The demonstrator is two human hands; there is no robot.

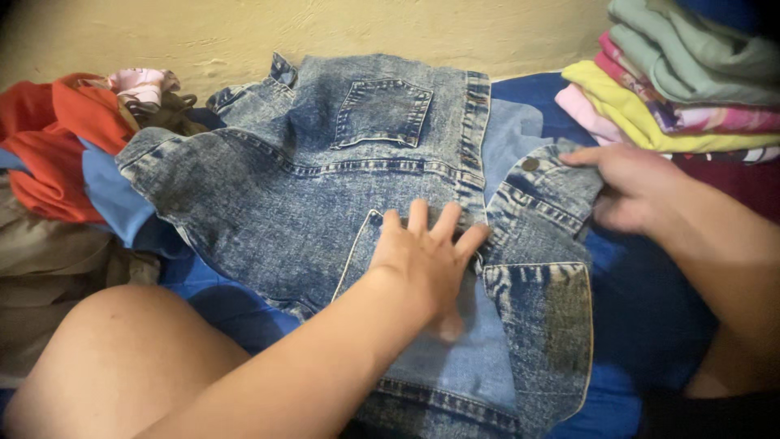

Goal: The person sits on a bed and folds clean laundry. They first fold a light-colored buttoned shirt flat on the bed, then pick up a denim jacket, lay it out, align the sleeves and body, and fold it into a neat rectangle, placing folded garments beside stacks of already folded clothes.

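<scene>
A pair of acid-washed blue denim shorts (325, 179) lies spread on a blue bedsheet (642, 317), back pockets up. My left hand (426, 260) lies flat on the denim near its middle, fingers spread, pressing it down. My right hand (630, 191) grips the edge of the buttoned waistband flap (544, 183) at the right side of the shorts.
A stack of folded clothes (682, 81) in green, pink and yellow sits at the back right. A loose heap of red, blue and brown clothes (73, 162) lies at the left. My bare knee (122, 358) is at the lower left. A beige wall (244, 32) runs behind.
</scene>
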